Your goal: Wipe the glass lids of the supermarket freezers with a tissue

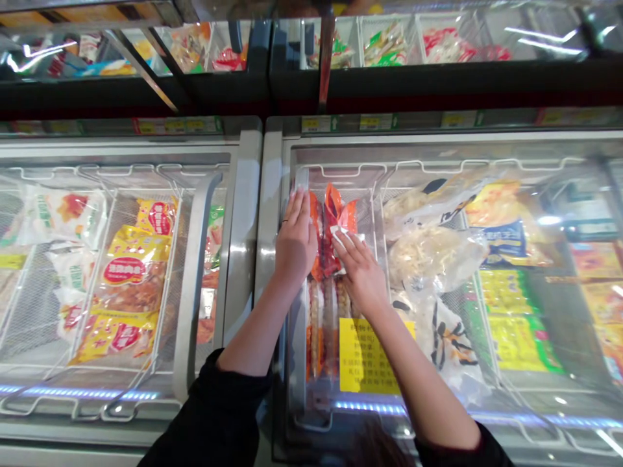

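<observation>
Laid left hand [294,240] on the packets [335,211] at the side nearest the centre post [248,214], right hand [360,272] at their far side, all in a wire basket [341,170] just right of that post, bulky bags [433,253] farther right, pouches [129,272] left, shelf bins [389,39] behind.

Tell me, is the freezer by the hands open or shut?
Open: the left hand and right hand reach inside, touching orange packs.
</observation>
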Action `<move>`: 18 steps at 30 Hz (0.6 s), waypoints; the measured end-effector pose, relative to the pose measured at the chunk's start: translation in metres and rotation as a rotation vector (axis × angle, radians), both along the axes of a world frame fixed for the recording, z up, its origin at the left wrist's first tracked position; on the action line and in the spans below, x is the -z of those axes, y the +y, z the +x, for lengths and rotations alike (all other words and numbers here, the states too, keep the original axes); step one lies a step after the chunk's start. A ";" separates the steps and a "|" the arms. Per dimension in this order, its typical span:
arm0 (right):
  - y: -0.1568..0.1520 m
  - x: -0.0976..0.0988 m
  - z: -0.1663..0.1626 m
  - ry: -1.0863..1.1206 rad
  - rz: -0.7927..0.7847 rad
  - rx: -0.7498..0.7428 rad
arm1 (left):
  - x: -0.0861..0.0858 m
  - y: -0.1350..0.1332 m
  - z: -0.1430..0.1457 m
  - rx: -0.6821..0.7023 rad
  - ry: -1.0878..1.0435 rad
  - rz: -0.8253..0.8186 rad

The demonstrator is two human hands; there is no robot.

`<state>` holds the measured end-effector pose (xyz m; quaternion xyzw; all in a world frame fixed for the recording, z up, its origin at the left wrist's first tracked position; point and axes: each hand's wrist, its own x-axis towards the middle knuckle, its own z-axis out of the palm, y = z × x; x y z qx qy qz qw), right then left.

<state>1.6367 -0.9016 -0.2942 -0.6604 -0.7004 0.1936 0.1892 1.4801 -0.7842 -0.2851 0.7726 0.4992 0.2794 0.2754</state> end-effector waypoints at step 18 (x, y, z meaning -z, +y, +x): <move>0.069 0.010 0.003 0.008 0.035 -0.015 | -0.004 0.001 0.000 -0.005 0.000 -0.001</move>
